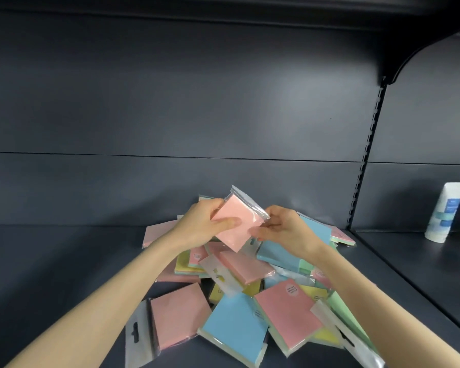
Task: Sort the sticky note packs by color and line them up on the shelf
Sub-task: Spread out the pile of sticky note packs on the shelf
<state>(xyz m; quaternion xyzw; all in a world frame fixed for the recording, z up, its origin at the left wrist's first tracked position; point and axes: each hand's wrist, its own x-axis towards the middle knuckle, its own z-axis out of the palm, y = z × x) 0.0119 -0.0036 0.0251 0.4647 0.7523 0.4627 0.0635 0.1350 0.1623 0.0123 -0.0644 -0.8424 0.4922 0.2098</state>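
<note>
Sorting has barely begun: our left hand (205,227) and right hand (282,227) both pinch one pink pack (238,225) above the mixed heap (250,301); the shelf (64,261) holds no lined rows.

You are finding nothing legible: print is blurring on the lower-right pink wrapped pack (290,314) and far-right white plastic tube (445,211).

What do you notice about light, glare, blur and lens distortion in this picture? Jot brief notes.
Head view: a soft bright patch on the back panel, with dark upper corners; head view: glare on the clear wrapper of the pink pack held by the left hand and right hand; head view: slightly smeared fingertips; head view: the wide lens makes the slotted upright lean.
</note>
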